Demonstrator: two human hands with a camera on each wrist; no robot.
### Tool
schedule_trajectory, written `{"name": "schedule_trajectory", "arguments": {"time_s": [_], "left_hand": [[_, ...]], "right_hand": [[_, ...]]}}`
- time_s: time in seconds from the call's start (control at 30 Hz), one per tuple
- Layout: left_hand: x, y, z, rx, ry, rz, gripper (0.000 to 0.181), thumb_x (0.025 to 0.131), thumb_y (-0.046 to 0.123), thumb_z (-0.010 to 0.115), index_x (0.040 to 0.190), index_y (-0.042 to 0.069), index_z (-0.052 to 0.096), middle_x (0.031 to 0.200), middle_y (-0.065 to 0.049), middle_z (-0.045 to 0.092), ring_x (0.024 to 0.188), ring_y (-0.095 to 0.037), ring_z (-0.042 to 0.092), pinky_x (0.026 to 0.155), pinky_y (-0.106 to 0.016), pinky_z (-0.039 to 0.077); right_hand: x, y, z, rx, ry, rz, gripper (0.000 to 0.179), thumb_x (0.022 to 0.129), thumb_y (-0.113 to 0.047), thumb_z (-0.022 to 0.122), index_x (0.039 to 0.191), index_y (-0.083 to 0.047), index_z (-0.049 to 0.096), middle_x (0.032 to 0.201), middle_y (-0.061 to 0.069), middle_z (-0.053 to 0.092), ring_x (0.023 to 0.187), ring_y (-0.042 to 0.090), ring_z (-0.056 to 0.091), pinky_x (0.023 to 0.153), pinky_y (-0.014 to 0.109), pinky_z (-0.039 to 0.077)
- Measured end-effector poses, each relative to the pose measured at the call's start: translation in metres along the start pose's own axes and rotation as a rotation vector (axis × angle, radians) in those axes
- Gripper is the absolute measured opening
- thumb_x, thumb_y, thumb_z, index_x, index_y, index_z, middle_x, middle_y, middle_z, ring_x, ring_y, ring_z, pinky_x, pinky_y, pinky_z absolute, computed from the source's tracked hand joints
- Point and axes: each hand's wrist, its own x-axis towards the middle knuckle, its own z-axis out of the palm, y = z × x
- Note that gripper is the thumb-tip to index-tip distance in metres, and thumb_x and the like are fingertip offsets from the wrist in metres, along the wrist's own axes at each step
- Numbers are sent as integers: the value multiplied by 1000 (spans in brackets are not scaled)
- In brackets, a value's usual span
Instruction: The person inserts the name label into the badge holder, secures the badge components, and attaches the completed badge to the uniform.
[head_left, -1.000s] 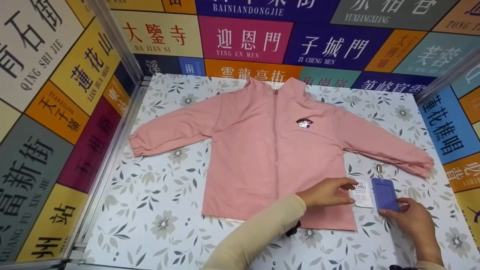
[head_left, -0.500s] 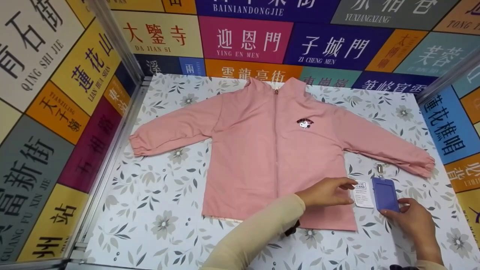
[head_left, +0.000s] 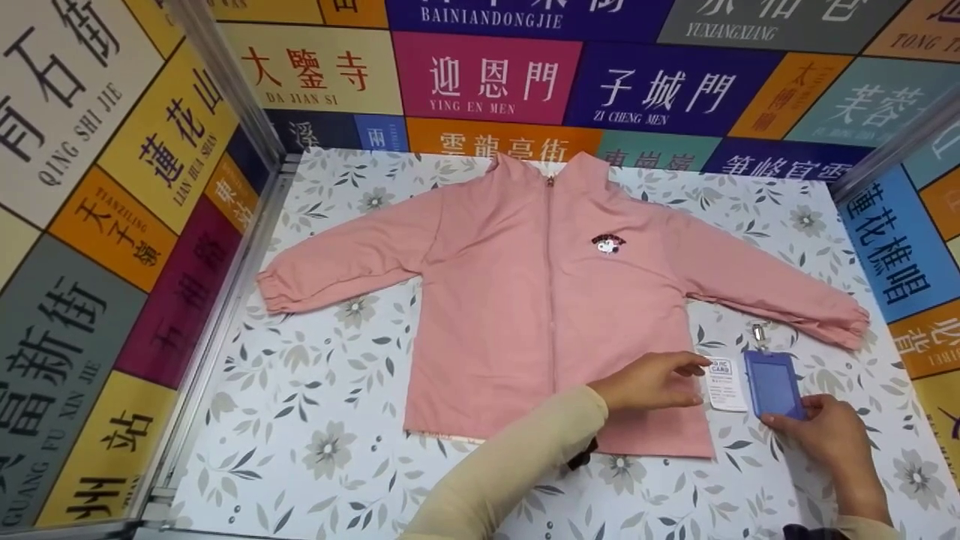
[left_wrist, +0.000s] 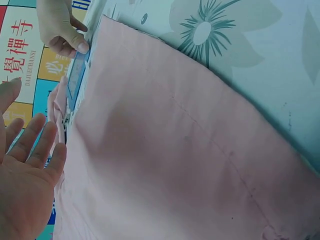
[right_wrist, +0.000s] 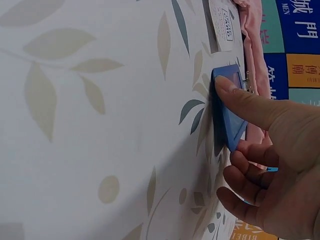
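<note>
On a floral-printed bench (head_left: 247,450), before panels of coloured lettering (head_left: 487,82): a pink jacket (head_left: 480,315), spread flat. Near its side edge, a white card (head_left: 725,386) and a blue badge holder (head_left: 772,381), presumably together for easy reach. For the holder, a pinch at one lower corner from the fingers of the right hand (head_left: 831,435), perhaps to leave its window uncovered; near the card, a left hand (head_left: 652,384) with loose, unclosed fingers. Soft, creased cloth with gathered cuffs (head_left: 279,292); stiff, smooth rectangles; a shiny metal clip (head_left: 758,332).

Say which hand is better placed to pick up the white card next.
Left, I'd judge. The left hand holds nothing, and its fingertips are right beside the white card. The right hand is pinching the blue badge holder, beyond the card.
</note>
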Motion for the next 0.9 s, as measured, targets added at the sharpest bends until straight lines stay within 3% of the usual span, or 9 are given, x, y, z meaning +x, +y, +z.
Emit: {"name": "schedule_trajectory", "arguments": {"time_s": [0.23, 0.37, 0.5, 0.63, 0.9], "left_hand": [[0, 0, 0, -4, 1, -4, 59, 94, 30, 68, 146, 16, 45, 143, 1, 58, 127, -2, 56, 104, -9, 40], [-1, 1, 0, -15, 2, -4, 60, 93, 30, 68, 146, 16, 44, 142, 2, 58, 127, -2, 55, 105, -9, 39], [-1, 2, 0, -26, 3, 7, 59, 94, 29, 68, 146, 15, 44, 142, 0, 59, 127, -1, 55, 105, -9, 39], [-2, 2, 0, -22, 8, -7, 59, 94, 31, 67, 147, 16, 44, 141, 3, 59, 127, -1, 55, 104, -8, 38], [-1, 2, 0, -34, 12, -14, 58, 95, 31, 65, 147, 17, 43, 139, 4, 60, 128, -5, 56, 103, -8, 40]], "right_hand": [[-1, 4, -2, 28, -31, 14, 98, 76, -59, 77, 128, 17, 43, 112, 37, 56, 93, 39, 58, 66, 32, 43], [-1, 8, -5, 71, -35, 33, 90, 88, -59, 64, 133, 16, 43, 114, 35, 58, 89, 29, 60, 65, 27, 42], [-3, 12, -6, 119, -15, 32, 68, 101, -45, 48, 133, 15, 47, 97, 20, 67, 72, 12, 58, 59, 26, 45], [-3, 13, -4, 158, 14, 15, 52, 103, -27, 46, 129, 17, 51, 85, 8, 69, 64, 4, 55, 56, 26, 47], [-5, 13, -2, 284, 12, 70, 49, 102, -23, 48, 132, 15, 50, 79, -13, 65, 66, -1, 57, 58, 26, 50]]}}
